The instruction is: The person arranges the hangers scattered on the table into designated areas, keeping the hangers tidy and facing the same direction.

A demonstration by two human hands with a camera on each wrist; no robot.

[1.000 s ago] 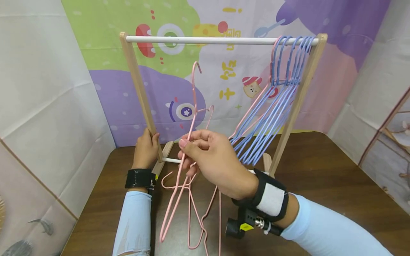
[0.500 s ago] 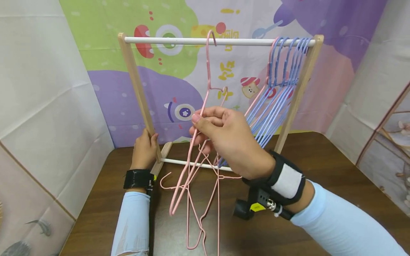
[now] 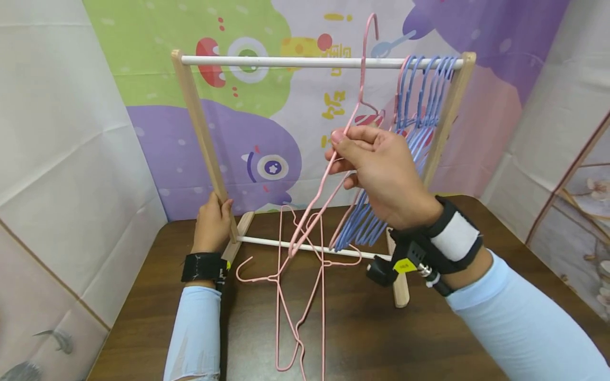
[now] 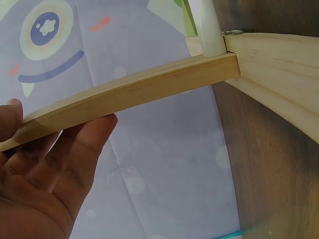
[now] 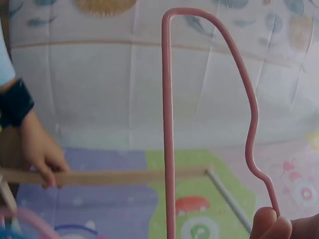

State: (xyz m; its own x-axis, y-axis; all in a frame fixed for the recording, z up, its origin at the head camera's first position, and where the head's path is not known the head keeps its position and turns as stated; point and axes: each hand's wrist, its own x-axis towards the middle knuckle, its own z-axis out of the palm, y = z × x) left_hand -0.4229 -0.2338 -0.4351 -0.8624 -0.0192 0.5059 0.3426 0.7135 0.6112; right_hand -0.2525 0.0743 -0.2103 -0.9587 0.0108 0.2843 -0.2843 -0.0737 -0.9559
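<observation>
My right hand (image 3: pixel 386 169) pinches a pink clothes hanger (image 3: pixel 361 87) by one sloping shoulder, between thumb and fingers. The hook points up, overlapping the top rail (image 3: pixel 286 62) and reaching above it in the head view. In the right wrist view the hanger's long straight wire (image 5: pixel 168 114) and rounded end rise past the fingertips (image 5: pixel 271 224). At the left, my left hand (image 3: pixel 211 225) grips the wooden upright (image 3: pixel 200 127) of the rack low down. The left wrist view shows that upright (image 4: pixel 124 94) between thumb and fingers.
Several blue hangers (image 3: pixel 409 98) and a pink hanger (image 3: pixel 398 87) hang bunched at the rail's right end. More pink hangers (image 3: pixel 278 317) lie overlapping on the brown table (image 3: pixel 381 338). A lower white bar (image 3: pixel 267 242) joins the rack's feet.
The right hand has lifted the pink hanger up and to the right, its hook going from below the rail to above it. The left hand keeps its grip on the upright.
</observation>
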